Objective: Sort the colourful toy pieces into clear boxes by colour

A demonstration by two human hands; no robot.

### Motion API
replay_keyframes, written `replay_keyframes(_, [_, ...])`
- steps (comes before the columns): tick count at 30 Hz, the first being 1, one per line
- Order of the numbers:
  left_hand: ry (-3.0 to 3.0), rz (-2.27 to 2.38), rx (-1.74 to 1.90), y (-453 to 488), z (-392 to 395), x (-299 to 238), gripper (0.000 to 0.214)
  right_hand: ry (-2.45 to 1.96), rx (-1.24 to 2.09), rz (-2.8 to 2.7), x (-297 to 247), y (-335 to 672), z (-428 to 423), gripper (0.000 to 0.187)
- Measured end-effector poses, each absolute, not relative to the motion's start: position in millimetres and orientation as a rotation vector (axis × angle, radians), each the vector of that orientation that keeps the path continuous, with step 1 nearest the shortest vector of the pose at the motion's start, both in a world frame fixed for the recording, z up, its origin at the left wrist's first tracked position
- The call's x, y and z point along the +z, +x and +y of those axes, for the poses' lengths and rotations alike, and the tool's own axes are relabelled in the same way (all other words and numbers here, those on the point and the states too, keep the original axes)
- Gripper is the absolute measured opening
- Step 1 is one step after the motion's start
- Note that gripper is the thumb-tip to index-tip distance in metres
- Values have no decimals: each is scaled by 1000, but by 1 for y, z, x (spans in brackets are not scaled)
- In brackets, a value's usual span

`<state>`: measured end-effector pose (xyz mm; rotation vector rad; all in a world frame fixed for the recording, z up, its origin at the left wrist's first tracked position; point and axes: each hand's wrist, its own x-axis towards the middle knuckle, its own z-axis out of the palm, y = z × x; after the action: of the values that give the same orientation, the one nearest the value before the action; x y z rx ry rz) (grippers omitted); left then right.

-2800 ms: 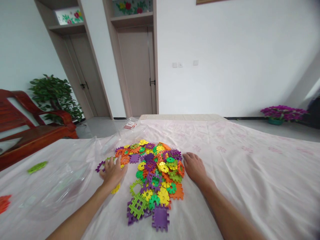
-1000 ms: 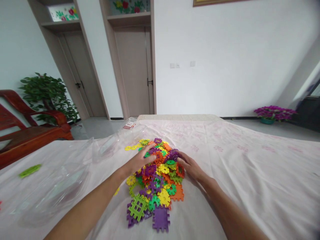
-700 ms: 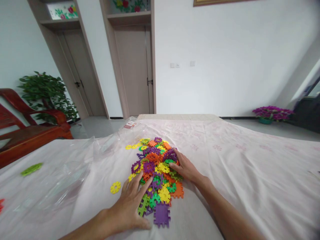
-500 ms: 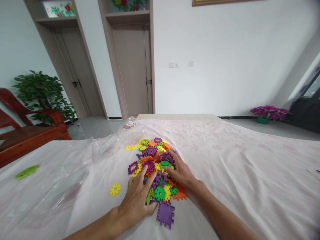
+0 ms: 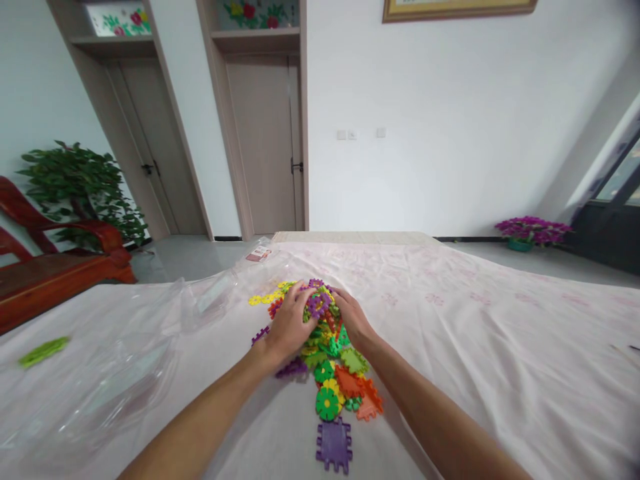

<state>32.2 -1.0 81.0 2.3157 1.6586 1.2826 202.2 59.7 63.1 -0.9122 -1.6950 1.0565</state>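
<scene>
A heap of flat plastic building pieces (image 5: 336, 363) in purple, green, yellow and orange lies on the pink-patterned cloth (image 5: 475, 333). My left hand (image 5: 287, 325) curls over the far left side of the heap. My right hand (image 5: 351, 316) presses in from the right, fingers bent round the pieces. A bunch of pieces, with a purple gear (image 5: 319, 304) on top, is squeezed between both hands. A purple square piece (image 5: 334, 446) lies alone nearest me. A few yellow pieces (image 5: 261, 299) lie just beyond my left hand.
A crumpled clear plastic bag (image 5: 120, 363) lies to the left, with a label (image 5: 259, 253) at its far end. One green piece (image 5: 42, 351) sits far left. A red wooden chair (image 5: 55, 267), a green plant (image 5: 75, 190) and purple flowers (image 5: 531, 231) stand beyond.
Both hands slid from the near part of the heap to its far end and closed in together, bunching pieces up between them. The near pieces now trail in a thin line.
</scene>
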Motion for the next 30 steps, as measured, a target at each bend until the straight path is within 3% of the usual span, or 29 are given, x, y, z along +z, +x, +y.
replay_keyframes(7, [2298,1791,1198,-7,18,84,49,-943,732,-2041,71,237,43,64])
replay_keyframes(12, [2246,2011,834,-48,-16,58,53,-555,640,-2616,67,270,-21,97])
replay_keyframes(15, [2206,2159,599,-63,-31,39,61,-407,587,-2831,66,278,-47,102])
replay_keyframes(21, [2159,2160,480,-58,-32,14,70,-531,395,-2873,64,261,-44,80])
replay_keyframes(27, [1953,2140,828,-32,-15,14,63,-595,208,-2739,54,239,-20,30])
replay_keyframes(30, [1764,1978,1070,-18,-8,18,61,-663,278,-2572,53,232,-6,19])
